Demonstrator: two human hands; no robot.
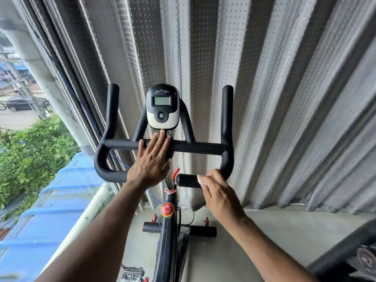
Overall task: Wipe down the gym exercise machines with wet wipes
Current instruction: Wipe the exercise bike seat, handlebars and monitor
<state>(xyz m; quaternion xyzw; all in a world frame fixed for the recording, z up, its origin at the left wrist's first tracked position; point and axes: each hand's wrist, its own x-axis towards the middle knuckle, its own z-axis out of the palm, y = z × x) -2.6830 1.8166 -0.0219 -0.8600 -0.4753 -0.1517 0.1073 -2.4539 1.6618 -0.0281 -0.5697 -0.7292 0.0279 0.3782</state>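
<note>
The right hand (218, 195) clenches a white wet wipe (200, 179) against the handlebar's (195, 147) inner right end. The left hand (151, 159), its grip released, lies flat on the crossbar. The console (162, 107) stands just beyond those fingertips; a perforated metal wall (274, 98) rises close behind.

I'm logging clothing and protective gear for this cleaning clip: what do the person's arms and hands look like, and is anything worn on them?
Both forearms are bare, no sleeves in view. The left hand and right hand show no gloves, rings, watch or wristband.
</note>
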